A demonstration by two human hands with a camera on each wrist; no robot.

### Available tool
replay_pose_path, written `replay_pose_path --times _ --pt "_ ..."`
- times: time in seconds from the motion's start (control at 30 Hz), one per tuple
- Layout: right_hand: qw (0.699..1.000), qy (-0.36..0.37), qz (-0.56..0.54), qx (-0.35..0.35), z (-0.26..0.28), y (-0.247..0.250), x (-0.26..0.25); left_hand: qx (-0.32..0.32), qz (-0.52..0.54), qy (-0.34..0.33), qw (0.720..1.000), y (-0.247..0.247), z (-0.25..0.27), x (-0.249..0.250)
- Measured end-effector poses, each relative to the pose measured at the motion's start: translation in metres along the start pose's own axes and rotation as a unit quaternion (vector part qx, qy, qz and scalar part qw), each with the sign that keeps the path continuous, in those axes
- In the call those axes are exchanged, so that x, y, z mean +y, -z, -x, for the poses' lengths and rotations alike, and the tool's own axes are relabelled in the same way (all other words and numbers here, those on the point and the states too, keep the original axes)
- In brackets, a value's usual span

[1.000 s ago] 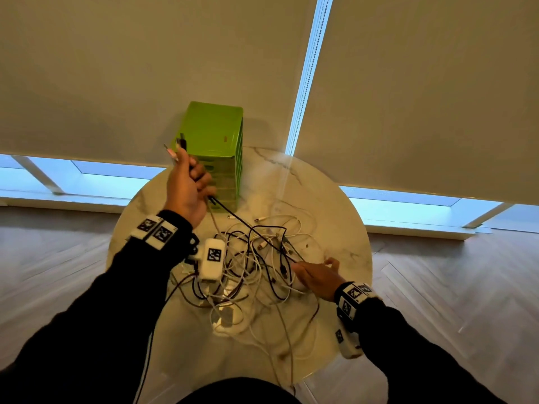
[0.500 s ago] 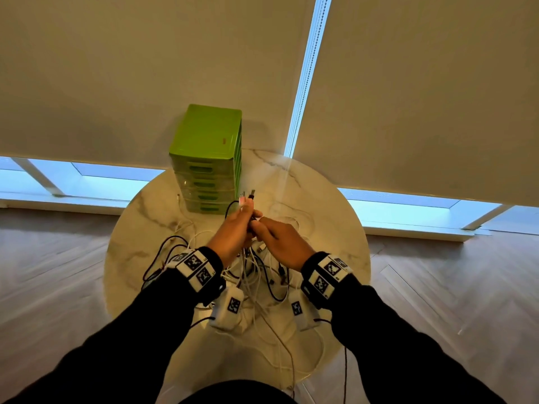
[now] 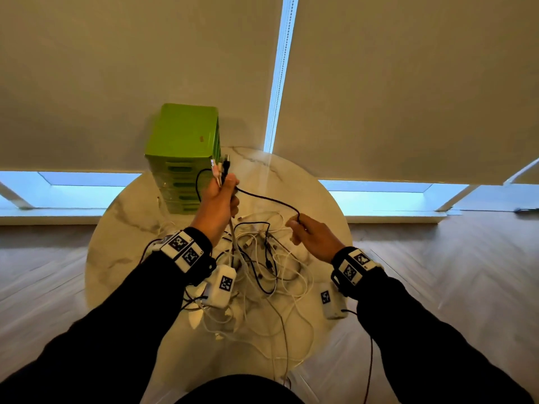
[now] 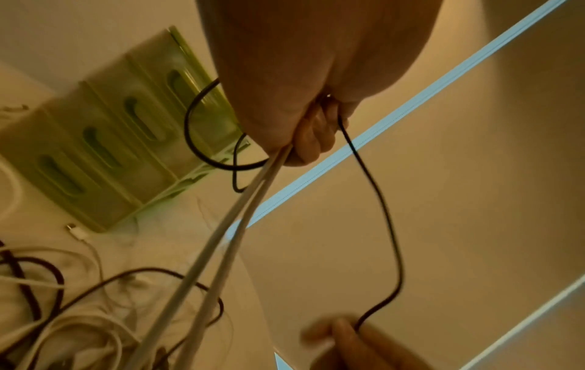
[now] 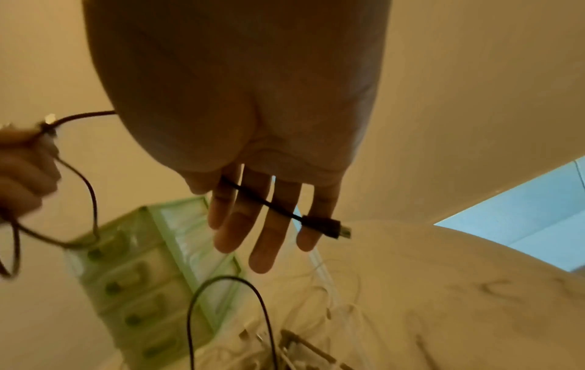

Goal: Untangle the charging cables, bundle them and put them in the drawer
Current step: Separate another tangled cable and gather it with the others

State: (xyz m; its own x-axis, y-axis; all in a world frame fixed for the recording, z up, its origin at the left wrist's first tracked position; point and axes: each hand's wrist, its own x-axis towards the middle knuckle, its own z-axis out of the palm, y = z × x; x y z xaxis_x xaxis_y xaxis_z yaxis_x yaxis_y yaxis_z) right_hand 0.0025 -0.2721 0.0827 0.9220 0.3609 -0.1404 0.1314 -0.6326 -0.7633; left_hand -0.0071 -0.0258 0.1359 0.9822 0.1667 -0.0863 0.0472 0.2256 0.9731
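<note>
A tangle of white and black charging cables (image 3: pixel 262 258) lies on the round marble table (image 3: pixel 122 228). My left hand (image 3: pixel 221 196) is raised in front of the green drawer unit (image 3: pixel 183 141) and grips several cable ends, whose plugs stick up above the fist. Two white cables (image 4: pixel 221 250) run taut from that fist down to the pile. A black cable (image 3: pixel 268 199) arcs from the left hand to my right hand (image 3: pixel 300 231), which pinches it. In the right wrist view the black cable (image 5: pixel 253 197) crosses my fingers (image 5: pixel 266 245), its plug (image 5: pixel 332 229) past the little finger.
The green drawer unit (image 4: pixel 95 150) stands at the table's far left edge with its drawers closed. Beige roller blinds (image 3: pixel 408 83) hang right behind the table, with a strip of window below. Wooden floor (image 3: pixel 466 272) surrounds the table.
Half a second ago both hands met over the pile. Now my left hand has risen toward the drawer unit with the cable ends, and my right has moved rightward along the black cable.
</note>
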Motion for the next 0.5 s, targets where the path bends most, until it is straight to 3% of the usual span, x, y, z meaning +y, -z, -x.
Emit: replay_pose_path --times 0.17,0.27,0.33,0.5 --pt "0.992 0.024 -0.123 0.003 0.034 0.022 -0.029 -0.119 -0.025 0.036 0.992 -0.048 0.017 -0.015" --pt "0.98 -0.018 -0.194 -0.05 0.062 0.029 -0.041 -0.173 -0.067 0.035 0.982 -0.079 0.029 -0.02" --pt "0.982 -0.042 -0.172 -0.06 0.077 0.028 -0.041 -0.203 -0.099 0.04 0.973 -0.098 0.037 -0.024" --pt "0.992 -0.056 -0.028 0.11 0.112 0.039 -0.009 -0.297 -0.099 0.08 0.946 -0.123 0.049 -0.029"
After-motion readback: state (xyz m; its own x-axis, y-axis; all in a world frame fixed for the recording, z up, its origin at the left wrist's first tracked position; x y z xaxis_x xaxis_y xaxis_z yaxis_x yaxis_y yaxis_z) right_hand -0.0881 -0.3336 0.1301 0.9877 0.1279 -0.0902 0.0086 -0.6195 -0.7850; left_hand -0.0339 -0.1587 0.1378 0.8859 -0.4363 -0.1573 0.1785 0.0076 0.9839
